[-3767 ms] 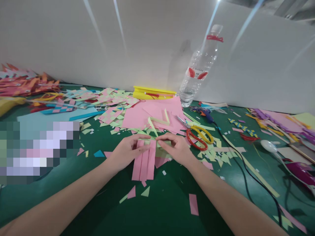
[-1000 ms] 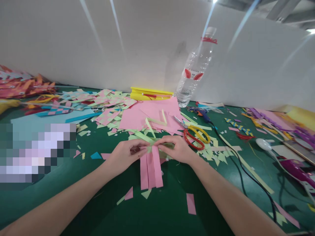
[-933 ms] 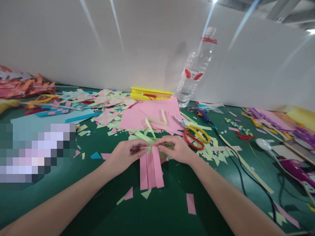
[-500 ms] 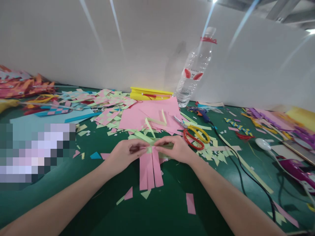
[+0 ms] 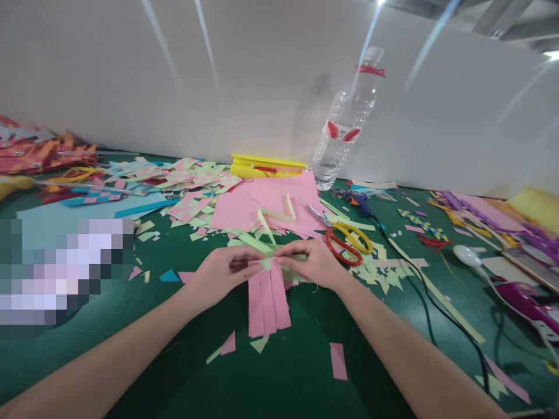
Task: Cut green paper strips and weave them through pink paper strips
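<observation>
My left hand (image 5: pixel 222 273) and right hand (image 5: pixel 312 265) meet over the pink strips (image 5: pixel 266 297), which lie on the green surface (image 5: pixel 279 378) just this side of the scissors (image 5: pixel 347 241). Fingers of both hands are pinched together on a pale green strip (image 5: pixel 269 260) running across the tops of the pink ones. Beyond the scissors, a pink sheet (image 5: pixel 262 203) lies flat with a clear bottle (image 5: pixel 345 125) standing behind it. A black cable (image 5: pixel 419 291) trails to the right of the scissors. Paper scraps (image 5: pixel 229 343) lie scattered nearer me.
</observation>
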Motion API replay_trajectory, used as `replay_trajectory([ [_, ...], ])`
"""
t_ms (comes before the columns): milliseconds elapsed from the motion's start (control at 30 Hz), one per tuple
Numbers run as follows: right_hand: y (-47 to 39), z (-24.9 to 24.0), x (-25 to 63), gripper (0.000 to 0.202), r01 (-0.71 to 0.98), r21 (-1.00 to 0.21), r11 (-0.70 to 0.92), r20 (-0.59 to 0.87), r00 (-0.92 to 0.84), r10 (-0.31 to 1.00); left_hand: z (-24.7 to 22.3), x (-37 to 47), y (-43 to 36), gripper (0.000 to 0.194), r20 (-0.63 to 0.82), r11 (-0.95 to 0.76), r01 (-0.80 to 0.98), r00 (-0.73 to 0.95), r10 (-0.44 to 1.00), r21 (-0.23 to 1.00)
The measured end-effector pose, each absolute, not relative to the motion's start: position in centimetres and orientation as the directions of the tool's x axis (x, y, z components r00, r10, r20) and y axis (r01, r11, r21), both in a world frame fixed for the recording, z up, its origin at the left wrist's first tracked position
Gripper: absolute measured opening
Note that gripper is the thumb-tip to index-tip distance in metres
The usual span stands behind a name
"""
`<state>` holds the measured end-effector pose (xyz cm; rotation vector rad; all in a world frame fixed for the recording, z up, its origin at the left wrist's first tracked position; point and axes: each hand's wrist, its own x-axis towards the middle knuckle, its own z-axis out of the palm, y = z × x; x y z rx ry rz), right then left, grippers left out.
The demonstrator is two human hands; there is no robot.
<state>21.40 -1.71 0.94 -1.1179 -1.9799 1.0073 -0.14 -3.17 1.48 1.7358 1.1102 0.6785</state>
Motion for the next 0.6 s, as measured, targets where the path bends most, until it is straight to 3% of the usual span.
replay_trajectory([
  [600,-1.83,0.96,21.55,0.016,0.321,-0.887,0.33,0.149,-0.479,0.865,1.2,-0.21,-3.04,0.024,-0.022,-0.15,0.371,0.421,0.907,0.916],
])
